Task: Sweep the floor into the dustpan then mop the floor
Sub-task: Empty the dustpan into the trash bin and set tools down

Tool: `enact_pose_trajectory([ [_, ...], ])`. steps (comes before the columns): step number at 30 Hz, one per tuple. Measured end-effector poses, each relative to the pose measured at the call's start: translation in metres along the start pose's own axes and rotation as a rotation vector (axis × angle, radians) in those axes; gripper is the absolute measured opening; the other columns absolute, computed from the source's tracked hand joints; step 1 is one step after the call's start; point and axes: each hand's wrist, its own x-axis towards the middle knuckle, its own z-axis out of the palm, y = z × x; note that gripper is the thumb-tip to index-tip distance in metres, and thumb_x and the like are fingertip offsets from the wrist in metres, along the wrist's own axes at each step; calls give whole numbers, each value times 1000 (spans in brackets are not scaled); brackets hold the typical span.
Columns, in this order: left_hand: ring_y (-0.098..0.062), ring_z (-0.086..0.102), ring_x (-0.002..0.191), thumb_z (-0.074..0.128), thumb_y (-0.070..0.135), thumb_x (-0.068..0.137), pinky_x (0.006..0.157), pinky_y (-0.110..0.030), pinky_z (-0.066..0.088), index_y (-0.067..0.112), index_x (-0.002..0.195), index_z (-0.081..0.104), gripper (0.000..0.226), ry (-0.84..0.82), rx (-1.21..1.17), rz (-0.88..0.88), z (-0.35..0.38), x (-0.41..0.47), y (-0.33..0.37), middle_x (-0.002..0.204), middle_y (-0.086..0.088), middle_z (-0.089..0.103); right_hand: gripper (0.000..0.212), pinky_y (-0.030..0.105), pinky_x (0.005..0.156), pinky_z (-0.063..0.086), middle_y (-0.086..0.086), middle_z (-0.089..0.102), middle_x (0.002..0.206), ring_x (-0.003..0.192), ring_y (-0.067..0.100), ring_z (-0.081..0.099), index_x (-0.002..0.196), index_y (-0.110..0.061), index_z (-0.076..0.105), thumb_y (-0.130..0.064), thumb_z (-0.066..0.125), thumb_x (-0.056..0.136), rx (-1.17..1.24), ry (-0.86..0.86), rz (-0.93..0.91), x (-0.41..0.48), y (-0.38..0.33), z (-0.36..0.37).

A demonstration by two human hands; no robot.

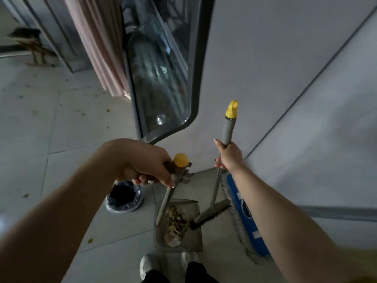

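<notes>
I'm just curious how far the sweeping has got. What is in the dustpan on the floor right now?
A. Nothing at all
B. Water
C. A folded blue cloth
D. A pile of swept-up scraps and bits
D: the dustpan holds a heap of pale and dark scraps, with the broom head resting at its edge.

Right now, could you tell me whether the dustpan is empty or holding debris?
Holding debris. The dustpan has a pile of pale and brownish scraps across its tray, and the broom head rests at its right edge.
</notes>
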Motion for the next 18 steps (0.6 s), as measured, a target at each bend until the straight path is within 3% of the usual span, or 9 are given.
enact_pose_trajectory([
  [6, -9, 40, 41, 63, 21, 87, 43, -22, 38, 13, 71, 57, 18, 3, -82, -47, -3, -9, -17, 49, 3, 46, 46, 22, 36, 44, 7, 65, 68, 38, 16, 61, 80, -16, 49, -61, 50, 86, -91, 29, 0, 25, -9, 27],
  [12, -8, 41, 42, 63, 22, 86, 43, -20, 39, 11, 78, 60, 14, -9, -104, -106, -9, -29, -41, 49, 4, 46, 55, 23, 36, 43, 9, 67, 79, 33, 14, 59, 90, -9, 53, -64, 50, 85, -47, 82, 65, 44, -21, 47],
  [16, -8, 43, 41, 63, 21, 86, 43, -19, 41, 12, 74, 59, 16, -5, -112, -137, -8, -37, -60, 49, 3, 47, 51, 18, 29, 42, 10, 61, 62, 26, 13, 54, 93, -3, 55, -54, 55, 88, -1, 102, 146, 52, -26, 43],
  [18, -6, 43, 39, 63, 20, 86, 41, -18, 41, 11, 74, 58, 16, -6, -114, -157, -6, -37, -67, 47, 5, 48, 48, 20, 33, 47, 10, 60, 60, 31, 15, 56, 92, -2, 55, -50, 57, 89, 18, 92, 156, 53, -27, 41],
])
